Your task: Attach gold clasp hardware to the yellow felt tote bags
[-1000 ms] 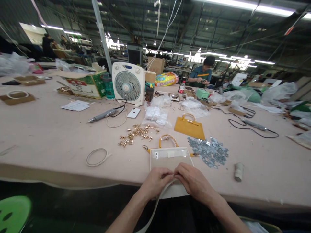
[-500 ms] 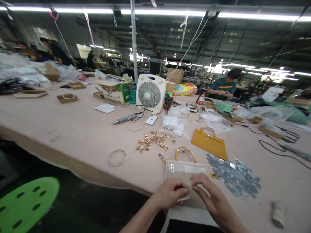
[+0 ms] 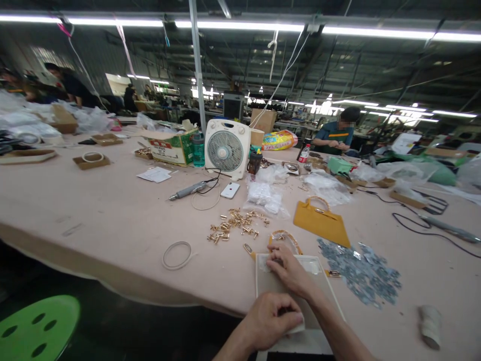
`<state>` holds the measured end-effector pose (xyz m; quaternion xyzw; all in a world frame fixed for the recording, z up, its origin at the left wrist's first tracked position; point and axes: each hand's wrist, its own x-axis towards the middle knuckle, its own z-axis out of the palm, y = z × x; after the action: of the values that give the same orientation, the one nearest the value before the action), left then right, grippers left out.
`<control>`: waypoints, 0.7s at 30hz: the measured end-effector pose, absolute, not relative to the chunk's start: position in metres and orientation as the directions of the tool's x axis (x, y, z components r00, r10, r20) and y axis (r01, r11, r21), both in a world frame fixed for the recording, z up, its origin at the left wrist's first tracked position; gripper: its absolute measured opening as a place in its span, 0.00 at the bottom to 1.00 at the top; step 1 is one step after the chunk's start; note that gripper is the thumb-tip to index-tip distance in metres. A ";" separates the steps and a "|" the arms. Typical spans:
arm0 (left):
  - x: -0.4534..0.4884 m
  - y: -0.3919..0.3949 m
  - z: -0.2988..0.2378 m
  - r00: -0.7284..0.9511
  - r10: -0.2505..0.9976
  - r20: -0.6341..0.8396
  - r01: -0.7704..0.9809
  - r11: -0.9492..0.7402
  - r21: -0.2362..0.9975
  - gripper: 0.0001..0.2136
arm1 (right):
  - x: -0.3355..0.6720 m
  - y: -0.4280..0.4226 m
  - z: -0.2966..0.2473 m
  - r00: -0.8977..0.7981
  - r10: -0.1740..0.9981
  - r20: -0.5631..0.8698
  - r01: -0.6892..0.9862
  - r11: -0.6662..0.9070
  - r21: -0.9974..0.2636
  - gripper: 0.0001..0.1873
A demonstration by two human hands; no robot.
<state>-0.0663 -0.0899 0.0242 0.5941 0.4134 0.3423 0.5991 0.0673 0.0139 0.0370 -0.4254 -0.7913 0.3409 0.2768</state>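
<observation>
A handbag body [image 3: 261,281] lies at the table's near edge, its greyish inner side up and rimmed in white. A yellow handle [image 3: 294,244] wrapped in clear plastic arches from its far edge, and yellow tabs with gold fittings stick out at its sides. My right hand [image 3: 291,271] reaches over its far left part, thumb and fingers bent but apart, touching near the clear strip there. Nearer to me, my left hand [image 3: 272,318] is closed, with a small white piece [image 3: 298,326] pinched under the thumb. What this piece is, I cannot make out.
Gold fittings [image 3: 238,219] lie scattered ahead, and a heap of silver metal plates [image 3: 363,273] lies right. Beyond are a yellow bag panel [image 3: 321,225], a phone [image 3: 230,190], an electric screwdriver [image 3: 188,191] and a fan [image 3: 227,148]. A green stool [image 3: 62,321] stands left. A co-worker [image 3: 336,133] sits opposite.
My right hand has moved away from my left, forward and leftward onto the bag body's far edge. My left hand has drawn slightly closer to me, still on the white piece. The view has shifted slightly.
</observation>
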 end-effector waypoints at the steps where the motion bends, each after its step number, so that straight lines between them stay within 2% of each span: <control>1: -0.067 -0.090 0.024 0.422 0.902 -0.087 0.070 0.063 0.996 0.12 | 0.066 0.014 0.034 -0.474 0.865 0.165 0.488 0.414 -0.768 0.06; 5: -0.067 -0.089 0.025 0.425 0.901 -0.085 0.006 0.091 0.996 0.10 | 0.062 0.018 0.022 -0.439 0.875 0.204 0.549 0.441 -0.710 0.05; 8: -0.068 -0.088 0.026 0.423 0.904 -0.059 -0.109 0.115 0.987 0.12 | 0.061 0.018 0.013 -0.440 0.869 0.228 0.605 0.474 -0.639 0.02; 11: -0.068 -0.089 0.027 0.400 0.915 -0.050 -0.279 0.174 0.945 0.17 | 0.060 0.015 0.009 -0.413 0.870 0.268 0.650 0.488 -0.583 0.12; 13: -0.070 -0.090 0.027 0.344 0.937 -0.062 -0.410 0.209 0.888 0.20 | 0.058 0.012 0.010 -0.376 0.884 0.279 0.690 0.468 -0.552 0.15; 16: -0.084 -0.096 0.030 0.159 0.983 -0.095 -0.626 0.175 0.760 0.22 | 0.052 0.010 0.015 -0.323 0.898 0.298 0.748 0.435 -0.501 0.07; 18: -0.106 -0.101 0.035 -0.018 0.990 -0.140 -0.709 0.086 0.700 0.22 | 0.048 0.011 0.019 -0.284 0.903 0.323 0.761 0.417 -0.496 0.08; 19: -0.123 -0.104 0.038 -0.110 0.980 -0.166 -0.708 0.040 0.705 0.22 | 0.048 0.011 0.021 -0.265 0.904 0.335 0.752 0.411 -0.516 0.09; 21: -0.168 -0.109 0.044 -0.293 0.939 -0.183 -0.585 -0.024 0.811 0.24 | 0.051 0.009 0.026 -0.217 0.908 0.358 0.699 0.401 -0.593 0.09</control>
<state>-0.1684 -0.1093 0.0443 0.2095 0.4220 0.6843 0.5566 0.0506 0.0095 0.0257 -0.5252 -0.7648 0.1541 0.3398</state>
